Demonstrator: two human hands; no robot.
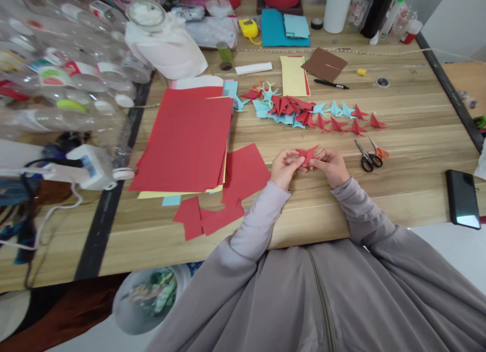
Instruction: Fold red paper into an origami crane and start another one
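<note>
Red origami piece (312,152): between our hands, just above the near part of the wooden table (311,215); we judge it very light, thin and crisp at the folds; it likely creases or tears under a hard pull, with little slip
Left hand (284,169): thumb and fingers close together, pinching the piece's left side
Right hand (331,167): likewise narrow, pinching its right side; we would grip lightly at the thick folded layers and spare the pointed tips
Finished origami figures (292,106): red and light blue, bunched and trailing off beyond our hands; easily crushed by a forward reach
Scissors: black-handled pair (365,154) and orange-handled pair (380,150) to our right; they limit a sideways sweep
Red paper stack (186,139): to our left; loose red pieces (192,218) lie near our left sleeve (261,220)
</note>
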